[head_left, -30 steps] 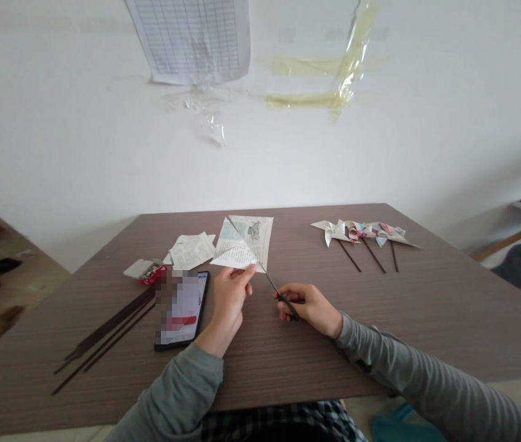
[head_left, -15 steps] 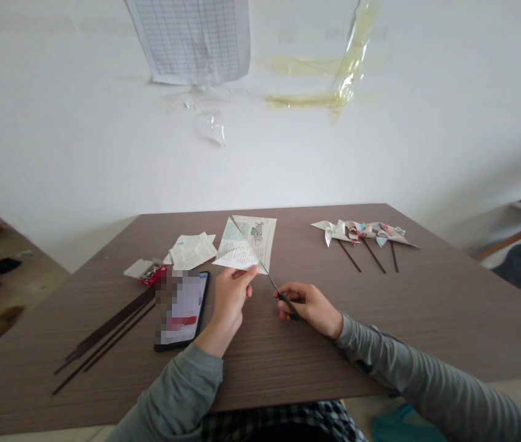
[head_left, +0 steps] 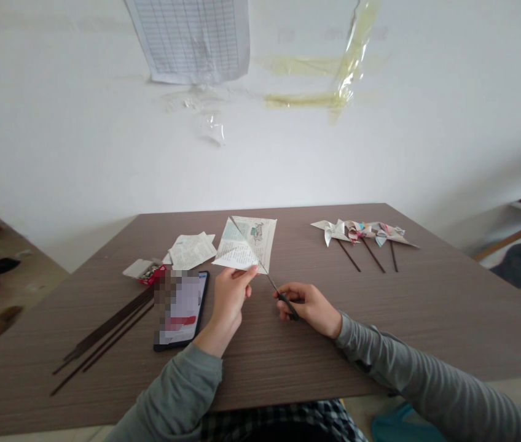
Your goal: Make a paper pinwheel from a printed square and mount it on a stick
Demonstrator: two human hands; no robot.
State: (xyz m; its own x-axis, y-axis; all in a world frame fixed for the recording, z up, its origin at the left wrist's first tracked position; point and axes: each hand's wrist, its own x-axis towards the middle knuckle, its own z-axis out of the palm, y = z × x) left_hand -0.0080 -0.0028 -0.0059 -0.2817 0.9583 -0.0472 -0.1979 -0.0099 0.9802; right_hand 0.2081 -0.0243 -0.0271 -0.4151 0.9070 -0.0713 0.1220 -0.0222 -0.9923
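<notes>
Between thumb and fingers, my left hand point(head_left: 233, 291) pinches the near edge of a square of printed paper point(head_left: 254, 236), held above the table. A slit runs into the paper from its far left corner. My right hand point(head_left: 309, 306) grips black-handled scissors point(head_left: 288, 305), whose blades meet the paper's near right corner, beside my left thumb. Several cut paper squares point(head_left: 192, 250) lie left of the held sheet. Over on the right, three paper pinwheels point(head_left: 362, 232) on brown sticks rest side by side.
A phone point(head_left: 182, 313) lies on the brown table point(head_left: 426, 319) by my left forearm. Left of it are several thin brown sticks point(head_left: 108, 325) and an open small box point(head_left: 147, 270) of metallic bits. The white wall point(head_left: 104, 141) rises behind the table.
Almost nothing differs. Both hands, the paper and the scissors stay in nearly the same place.
</notes>
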